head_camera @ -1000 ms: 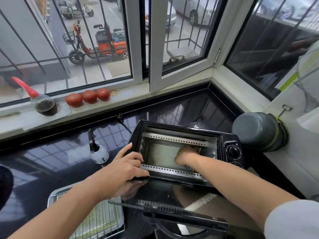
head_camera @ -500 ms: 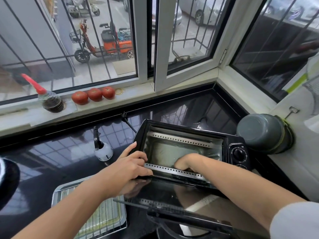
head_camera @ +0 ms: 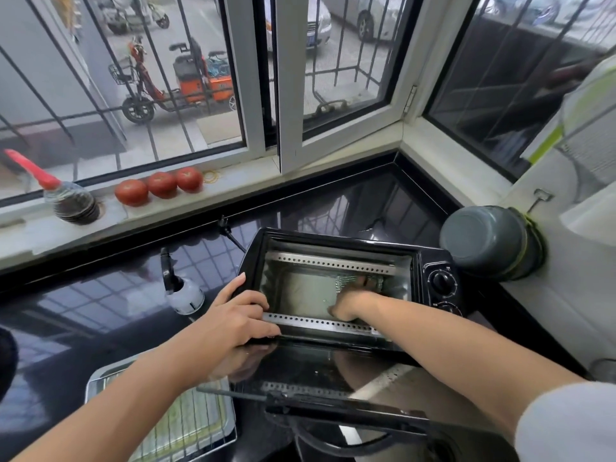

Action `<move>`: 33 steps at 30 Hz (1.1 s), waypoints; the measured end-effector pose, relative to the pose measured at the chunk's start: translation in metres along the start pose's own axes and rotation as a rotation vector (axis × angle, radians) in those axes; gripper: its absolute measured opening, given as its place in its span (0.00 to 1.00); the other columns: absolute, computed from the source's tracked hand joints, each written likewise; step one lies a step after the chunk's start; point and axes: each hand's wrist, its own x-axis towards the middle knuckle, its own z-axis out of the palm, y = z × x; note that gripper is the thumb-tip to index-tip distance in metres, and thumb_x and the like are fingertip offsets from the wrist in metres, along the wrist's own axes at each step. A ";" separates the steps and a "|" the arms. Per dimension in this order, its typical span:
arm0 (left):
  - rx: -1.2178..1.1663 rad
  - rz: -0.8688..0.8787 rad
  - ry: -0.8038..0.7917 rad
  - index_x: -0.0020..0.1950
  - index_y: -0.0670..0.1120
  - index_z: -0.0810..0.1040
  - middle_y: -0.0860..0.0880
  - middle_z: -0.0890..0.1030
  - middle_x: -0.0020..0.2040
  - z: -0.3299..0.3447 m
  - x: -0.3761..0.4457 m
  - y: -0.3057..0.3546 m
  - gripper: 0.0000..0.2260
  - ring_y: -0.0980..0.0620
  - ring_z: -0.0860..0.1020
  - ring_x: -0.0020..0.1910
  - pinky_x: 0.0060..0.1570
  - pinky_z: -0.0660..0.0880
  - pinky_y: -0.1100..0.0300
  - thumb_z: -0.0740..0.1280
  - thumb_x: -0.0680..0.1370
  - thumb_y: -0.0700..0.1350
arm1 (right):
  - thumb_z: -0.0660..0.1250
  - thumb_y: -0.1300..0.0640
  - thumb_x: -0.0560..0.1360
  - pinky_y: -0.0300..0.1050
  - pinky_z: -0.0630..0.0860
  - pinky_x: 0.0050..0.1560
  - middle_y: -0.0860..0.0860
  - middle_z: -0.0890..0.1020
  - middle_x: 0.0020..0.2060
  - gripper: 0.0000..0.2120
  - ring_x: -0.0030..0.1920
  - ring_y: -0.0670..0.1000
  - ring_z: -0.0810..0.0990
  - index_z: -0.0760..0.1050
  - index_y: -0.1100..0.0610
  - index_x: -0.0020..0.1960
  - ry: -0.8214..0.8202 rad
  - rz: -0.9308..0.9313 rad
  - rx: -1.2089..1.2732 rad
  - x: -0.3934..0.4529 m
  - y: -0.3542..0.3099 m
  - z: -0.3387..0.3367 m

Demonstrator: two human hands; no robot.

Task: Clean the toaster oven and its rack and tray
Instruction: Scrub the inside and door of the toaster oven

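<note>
A person reaches into an open toaster oven (head_camera: 336,288) on a dark glossy bench (head_camera: 100,295).

The oven sits with its glass door (head_camera: 316,375) folded down toward the viewer. The left hand (head_camera: 238,316) rests on the oven's left front corner, fingers fairly straight and laid over the frame, thumb along its outer side. The right hand (head_camera: 353,300) is deep inside the oven cavity, pressing something pale and meshed against the back; I cannot tell how its fingers lie. Left of the door and nearer the viewer, a wire rack (head_camera: 186,425) lies in a metal tray (head_camera: 95,383). Behind the oven, three tomatoes (head_camera: 160,186) line the windowsill.
</note>
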 end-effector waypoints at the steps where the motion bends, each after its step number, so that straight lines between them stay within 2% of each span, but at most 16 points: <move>1: -0.005 -0.009 -0.005 0.53 0.62 0.83 0.61 0.77 0.40 0.000 0.000 -0.001 0.18 0.56 0.76 0.59 0.76 0.54 0.41 0.54 0.85 0.63 | 0.52 0.52 0.82 0.54 0.69 0.66 0.65 0.62 0.74 0.27 0.73 0.68 0.63 0.60 0.68 0.75 -0.032 -0.009 0.063 -0.005 -0.001 -0.004; 3: -0.011 -0.012 -0.020 0.54 0.62 0.83 0.61 0.77 0.40 -0.001 0.001 -0.003 0.21 0.56 0.77 0.58 0.76 0.55 0.41 0.51 0.85 0.64 | 0.53 0.66 0.81 0.54 0.74 0.64 0.65 0.71 0.69 0.19 0.65 0.65 0.74 0.67 0.72 0.70 -0.122 -0.029 0.072 0.003 -0.005 -0.005; 4: -0.011 -0.011 -0.027 0.55 0.62 0.83 0.61 0.77 0.40 -0.002 0.001 -0.003 0.19 0.55 0.77 0.59 0.76 0.55 0.40 0.52 0.85 0.63 | 0.53 0.68 0.80 0.55 0.75 0.64 0.66 0.72 0.67 0.19 0.63 0.66 0.75 0.67 0.73 0.69 -0.135 -0.036 0.052 0.004 -0.009 -0.001; 6: 0.002 -0.009 -0.060 0.56 0.63 0.82 0.62 0.76 0.41 -0.003 -0.001 0.000 0.13 0.57 0.76 0.61 0.77 0.53 0.40 0.57 0.84 0.61 | 0.53 0.60 0.81 0.58 0.73 0.65 0.68 0.68 0.69 0.22 0.65 0.69 0.72 0.63 0.70 0.71 0.014 0.017 0.188 0.012 -0.021 0.010; 8: 0.047 -0.001 -0.115 0.59 0.66 0.80 0.64 0.74 0.43 -0.004 -0.006 0.001 0.08 0.61 0.73 0.63 0.79 0.50 0.42 0.63 0.83 0.59 | 0.56 0.46 0.79 0.58 0.65 0.68 0.64 0.60 0.71 0.32 0.69 0.68 0.61 0.56 0.64 0.75 0.139 0.154 0.236 -0.004 -0.026 0.010; 9: 0.067 0.003 -0.147 0.60 0.67 0.79 0.65 0.73 0.43 -0.003 -0.009 0.000 0.08 0.62 0.71 0.65 0.80 0.48 0.42 0.66 0.82 0.58 | 0.60 0.43 0.76 0.59 0.64 0.69 0.61 0.57 0.70 0.35 0.70 0.67 0.57 0.55 0.61 0.76 0.180 0.110 0.209 -0.011 -0.027 0.010; 12: 0.090 0.001 -0.206 0.64 0.70 0.75 0.66 0.72 0.45 -0.002 -0.015 -0.004 0.16 0.64 0.67 0.67 0.80 0.45 0.42 0.71 0.79 0.55 | 0.65 0.45 0.73 0.59 0.61 0.72 0.55 0.53 0.73 0.38 0.73 0.64 0.51 0.53 0.53 0.78 0.237 -0.158 0.194 -0.016 -0.027 0.011; 15: 0.035 0.004 -0.168 0.64 0.68 0.76 0.65 0.75 0.46 -0.003 -0.013 -0.004 0.15 0.62 0.70 0.67 0.80 0.47 0.42 0.71 0.80 0.53 | 0.60 0.46 0.78 0.59 0.50 0.76 0.50 0.49 0.79 0.36 0.77 0.61 0.46 0.47 0.47 0.80 0.253 -0.399 0.088 -0.010 -0.029 0.008; 17: 0.000 0.006 -0.128 0.63 0.66 0.78 0.64 0.76 0.46 -0.006 -0.008 -0.003 0.12 0.61 0.71 0.66 0.80 0.47 0.42 0.68 0.80 0.53 | 0.55 0.44 0.81 0.58 0.43 0.77 0.46 0.44 0.80 0.32 0.79 0.58 0.42 0.47 0.44 0.81 0.236 -0.540 -0.025 -0.004 -0.027 0.003; 19: 0.005 0.006 -0.108 0.62 0.66 0.79 0.64 0.75 0.45 -0.008 -0.004 -0.002 0.11 0.60 0.72 0.65 0.80 0.47 0.42 0.66 0.81 0.53 | 0.52 0.43 0.82 0.57 0.41 0.77 0.44 0.40 0.80 0.29 0.79 0.56 0.39 0.46 0.42 0.80 0.190 -0.583 -0.086 -0.004 -0.024 -0.003; 22: 0.002 0.007 -0.071 0.59 0.65 0.81 0.63 0.76 0.44 -0.006 -0.003 0.001 0.09 0.60 0.73 0.63 0.80 0.47 0.44 0.64 0.82 0.56 | 0.56 0.49 0.80 0.56 0.49 0.77 0.45 0.44 0.80 0.32 0.79 0.56 0.46 0.48 0.46 0.81 0.209 -0.506 -0.157 -0.007 -0.021 -0.004; 24: -0.005 0.001 -0.062 0.57 0.64 0.82 0.62 0.76 0.43 -0.008 0.000 0.001 0.10 0.59 0.73 0.62 0.80 0.46 0.45 0.61 0.83 0.57 | 0.60 0.57 0.77 0.56 0.61 0.74 0.52 0.54 0.78 0.31 0.76 0.59 0.57 0.56 0.55 0.79 0.164 -0.349 -0.212 -0.013 -0.011 -0.011; 25: -0.012 -0.006 -0.054 0.56 0.63 0.83 0.62 0.76 0.42 -0.009 0.001 0.001 0.12 0.59 0.74 0.61 0.80 0.47 0.46 0.59 0.84 0.59 | 0.60 0.59 0.77 0.55 0.67 0.70 0.55 0.62 0.75 0.27 0.72 0.60 0.64 0.62 0.58 0.76 0.094 -0.292 -0.270 -0.016 -0.005 -0.014; 27: -0.012 -0.007 -0.036 0.55 0.63 0.83 0.62 0.76 0.41 -0.009 0.003 0.001 0.15 0.58 0.75 0.59 0.79 0.49 0.46 0.57 0.84 0.60 | 0.59 0.58 0.79 0.52 0.73 0.64 0.58 0.73 0.67 0.21 0.66 0.59 0.74 0.70 0.58 0.71 -0.029 -0.213 -0.359 -0.013 0.010 -0.015; 30: -0.015 0.000 -0.024 0.55 0.63 0.83 0.61 0.77 0.41 -0.007 0.002 0.005 0.14 0.58 0.75 0.59 0.79 0.49 0.46 0.58 0.84 0.60 | 0.59 0.54 0.79 0.52 0.72 0.64 0.59 0.69 0.71 0.26 0.67 0.60 0.72 0.63 0.57 0.76 0.033 -0.088 -0.543 -0.009 0.014 -0.011; 33: -0.029 -0.010 -0.014 0.55 0.62 0.83 0.60 0.76 0.40 -0.008 0.007 0.005 0.22 0.58 0.74 0.59 0.76 0.53 0.43 0.49 0.86 0.61 | 0.59 0.60 0.79 0.52 0.74 0.64 0.59 0.72 0.70 0.21 0.66 0.60 0.74 0.70 0.61 0.71 0.043 -0.177 -0.523 -0.011 0.010 -0.012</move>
